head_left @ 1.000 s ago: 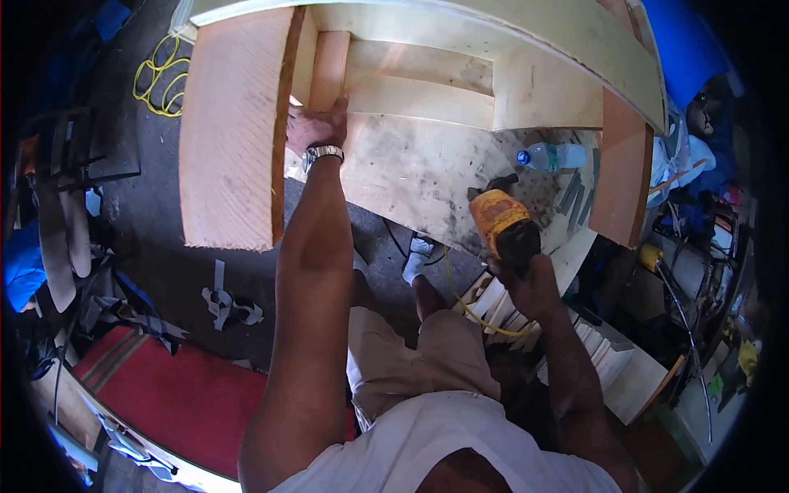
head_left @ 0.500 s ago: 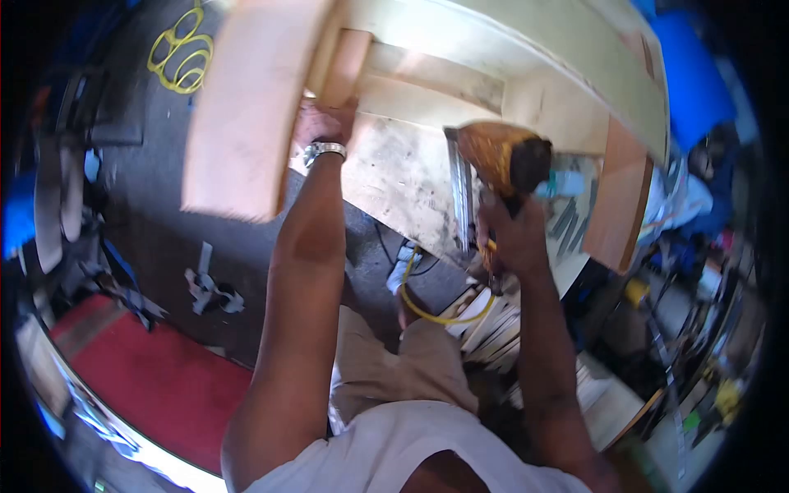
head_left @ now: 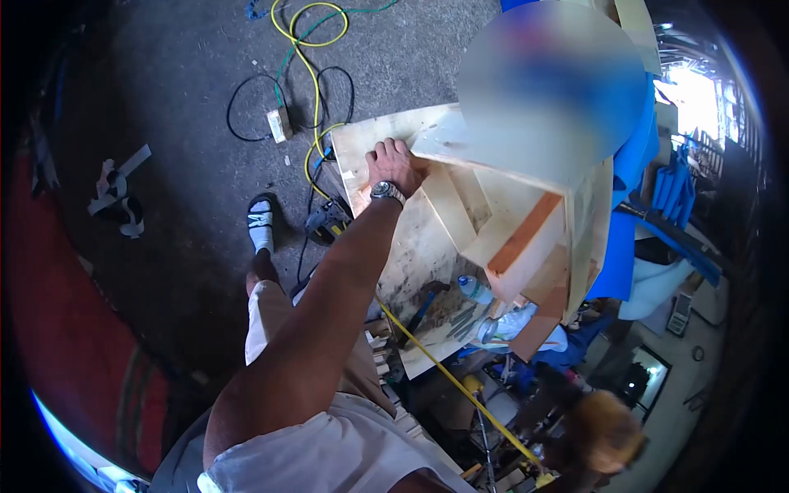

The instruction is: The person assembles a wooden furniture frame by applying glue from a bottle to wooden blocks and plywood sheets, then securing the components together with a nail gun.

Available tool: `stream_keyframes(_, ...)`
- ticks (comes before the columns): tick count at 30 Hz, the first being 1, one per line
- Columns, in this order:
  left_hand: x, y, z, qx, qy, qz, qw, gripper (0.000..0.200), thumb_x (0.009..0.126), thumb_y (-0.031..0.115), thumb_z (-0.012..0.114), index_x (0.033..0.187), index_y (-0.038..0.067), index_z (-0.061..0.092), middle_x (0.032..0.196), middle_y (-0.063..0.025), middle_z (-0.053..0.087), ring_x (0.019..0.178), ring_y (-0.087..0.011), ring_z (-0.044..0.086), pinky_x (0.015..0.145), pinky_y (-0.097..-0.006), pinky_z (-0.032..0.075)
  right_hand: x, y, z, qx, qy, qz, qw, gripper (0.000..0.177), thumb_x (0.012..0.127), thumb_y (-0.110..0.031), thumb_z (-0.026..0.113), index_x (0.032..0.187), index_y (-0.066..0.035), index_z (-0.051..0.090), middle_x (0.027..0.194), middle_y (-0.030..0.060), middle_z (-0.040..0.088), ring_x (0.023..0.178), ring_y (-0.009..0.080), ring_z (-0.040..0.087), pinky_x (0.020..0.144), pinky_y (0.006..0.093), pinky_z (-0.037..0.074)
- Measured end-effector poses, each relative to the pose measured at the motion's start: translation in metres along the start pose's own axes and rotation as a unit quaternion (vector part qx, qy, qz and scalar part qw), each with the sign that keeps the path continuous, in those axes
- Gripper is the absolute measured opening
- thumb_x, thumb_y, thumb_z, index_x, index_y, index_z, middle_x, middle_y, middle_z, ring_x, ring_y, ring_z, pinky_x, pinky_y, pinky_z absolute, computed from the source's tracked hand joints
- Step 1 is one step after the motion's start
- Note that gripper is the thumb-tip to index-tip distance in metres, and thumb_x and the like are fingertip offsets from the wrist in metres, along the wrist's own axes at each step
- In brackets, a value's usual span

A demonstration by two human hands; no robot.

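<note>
My left hand [head_left: 394,168], with a metal watch at the wrist, is curled against the end of a pale wooden board [head_left: 448,209] of a box-like wooden frame. This frame rests on a stained plywood sheet [head_left: 403,246]. Low on the right, an orange-and-black nail gun [head_left: 608,431] is smeared by motion. My right hand is at its dark, blurred side, and its fingers do not show clearly. A yellow air hose [head_left: 460,386] stretches toward the gun. Reddish wood pieces [head_left: 526,232] form part of the frame.
A hammer [head_left: 423,312] and a plastic bottle [head_left: 474,288] lie on the plywood. Yellow hose loops [head_left: 316,82] and a power box [head_left: 279,126] are on the floor. A round blurred patch covers part of the frame's far side. Clutter stands to the right.
The view has swung round the frame. The nail gun, upright over the plywood before, is now far off to the lower right. My left hand remains at the wooden frame.
</note>
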State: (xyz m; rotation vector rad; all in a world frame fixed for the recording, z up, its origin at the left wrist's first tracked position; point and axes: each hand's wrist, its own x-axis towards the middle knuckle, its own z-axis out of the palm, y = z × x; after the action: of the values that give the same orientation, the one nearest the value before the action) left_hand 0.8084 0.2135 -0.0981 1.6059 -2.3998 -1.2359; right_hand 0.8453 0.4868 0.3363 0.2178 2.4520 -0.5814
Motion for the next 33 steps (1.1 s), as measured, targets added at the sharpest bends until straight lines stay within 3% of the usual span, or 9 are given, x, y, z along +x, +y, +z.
stream_keyframes(8,0.011,-0.015,0.0,-0.07,-0.024,0.003,0.997,0.075,0.071,0.058,0.076,0.12,0.005,0.054,0.119,-0.0115,0.052,0.117,-0.0272,0.047,0.098,-0.0435,0.035,-0.011,-0.122,0.05,-0.062,-0.027,-0.003,0.998,0.054,0.077,-0.016,0.071,0.125,0.0,0.052,0.093,0.0049,0.061,0.079,0.0143,0.06,0.065,0.0286,0.049)
stream_keyframes(13,0.017,-0.019,-0.009,-0.041,-0.011,0.064,0.997,0.075,0.066,0.057,0.078,0.117,0.005,0.055,0.114,-0.0106,0.052,0.114,-0.0269,0.047,0.095,-0.0446,0.036,-0.021,-0.13,0.067,-0.04,-0.045,0.02,0.998,0.056,0.077,-0.017,0.072,0.127,0.0,0.052,0.094,0.0046,0.062,0.081,0.0134,0.06,0.068,0.0278,0.048)
stream_keyframes(18,0.021,-0.003,-0.011,0.002,-0.03,0.036,0.999,0.08,0.067,0.06,0.074,0.122,0.005,0.053,0.119,-0.0105,0.051,0.116,-0.0263,0.046,0.098,-0.0429,0.034,-0.071,-0.105,0.066,0.089,-0.088,0.088,0.988,0.058,0.078,-0.018,0.073,0.129,0.001,0.051,0.095,0.0043,0.062,0.083,0.0126,0.06,0.071,0.027,0.048)
stream_keyframes(21,0.02,0.006,-0.015,0.047,-0.073,0.027,0.996,0.089,0.064,0.068,0.072,0.122,0.003,0.053,0.122,-0.0114,0.053,0.119,-0.0272,0.045,0.099,-0.043,0.034,-0.085,-0.062,0.075,0.153,-0.099,0.117,0.976,0.059,0.078,-0.018,0.073,0.13,0.001,0.051,0.096,0.0042,0.063,0.084,0.012,0.06,0.072,0.0265,0.048)
stream_keyframes(23,0.016,0.013,-0.015,0.075,-0.06,0.027,0.995,0.089,0.063,0.07,0.071,0.12,0.003,0.054,0.121,-0.0116,0.054,0.118,-0.0272,0.047,0.1,-0.0431,0.035,-0.078,0.009,0.079,0.108,-0.105,0.116,0.982,0.03,0.08,-0.007,0.064,0.109,-0.001,0.061,0.086,0.0065,0.066,0.07,0.0115,0.061,0.058,0.0276,0.047)
stream_keyframes(24,0.015,0.014,-0.011,0.093,-0.038,0.029,0.994,0.088,0.064,0.07,0.071,0.119,0.003,0.054,0.12,-0.0117,0.054,0.117,-0.0272,0.047,0.1,-0.0432,0.035,-0.072,0.052,0.08,0.114,-0.155,0.122,0.974,0.025,0.082,-0.007,0.063,0.107,-0.001,0.061,0.08,0.0053,0.066,0.065,0.0113,0.06,0.056,0.0269,0.046)
stream_keyframes(29,0.012,0.012,0.007,0.156,-0.015,0.042,0.987,0.099,0.061,0.08,0.067,0.12,0.002,0.052,0.121,-0.0123,0.053,0.118,-0.0286,0.048,0.1,-0.046,0.036,-0.093,0.149,0.118,0.202,-0.105,0.211,0.951,0.014,0.091,-0.012,0.063,0.102,-0.003,0.061,0.071,0.0008,0.06,0.058,0.0106,0.057,0.053,0.0272,0.046)
stream_keyframes(31,0.02,-0.005,0.024,0.178,0.011,0.046,0.983,0.084,0.072,0.07,0.067,0.121,0.003,0.052,0.124,-0.0124,0.053,0.119,-0.0287,0.049,0.097,-0.0471,0.04,-0.104,0.199,0.143,0.23,-0.101,0.199,0.947,0.013,0.092,-0.012,0.061,0.102,-0.003,0.061,0.07,0.0021,0.06,0.058,0.0113,0.058,0.052,0.0285,0.047)
stream_keyframes(33,0.052,-0.087,0.079,0.159,0.039,0.126,0.979,0.054,0.086,0.042,0.059,0.127,0.008,0.05,0.126,-0.0117,0.053,0.122,-0.0292,0.049,0.094,-0.0499,0.043,-0.118,0.232,0.162,0.269,-0.097,0.216,0.934,0.012,0.092,-0.011,0.062,0.102,-0.004,0.061,0.07,0.0014,0.059,0.057,0.011,0.056,0.051,0.0284,0.047)
